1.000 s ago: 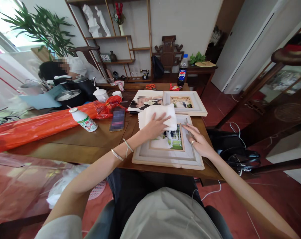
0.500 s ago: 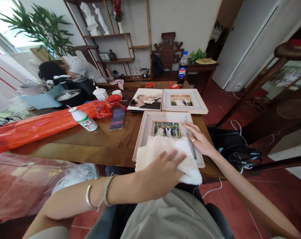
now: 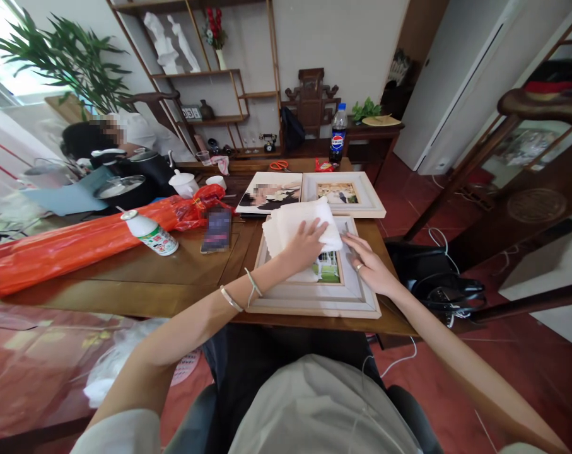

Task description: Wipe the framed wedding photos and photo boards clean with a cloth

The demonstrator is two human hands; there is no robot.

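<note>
My left hand (image 3: 306, 244) lies with fingers spread on a folded white cloth (image 3: 286, 217), pressing it over the upper part of a picture frame. That frame (image 3: 309, 304) has a pale wood edge and a wide white inner border, and lies flat near the table's front edge. Below the cloth, the lower part of its photo (image 3: 328, 272) shows green grass; the rest is covered. Against the frame's right side rests my right hand (image 3: 368, 268), fingers stretched out, a ring on one. Just behind are a second framed photo (image 3: 373, 202) and an unframed photo panel (image 3: 257, 180).
On the wooden table (image 3: 181, 293) are a white bottle (image 3: 148, 232), a phone (image 3: 216, 231), a red plastic-wrapped bundle (image 3: 77, 243), orange-handled scissors (image 3: 279, 166) and a cola bottle (image 3: 337, 135). A person (image 3: 84, 139) is beyond the pots at left. A black bag (image 3: 437, 277) stands at right.
My left hand has slid the cloth away from me, from the frame's near edge to its far part. The photo's lower part now shows. My right hand stays at the frame's right side.
</note>
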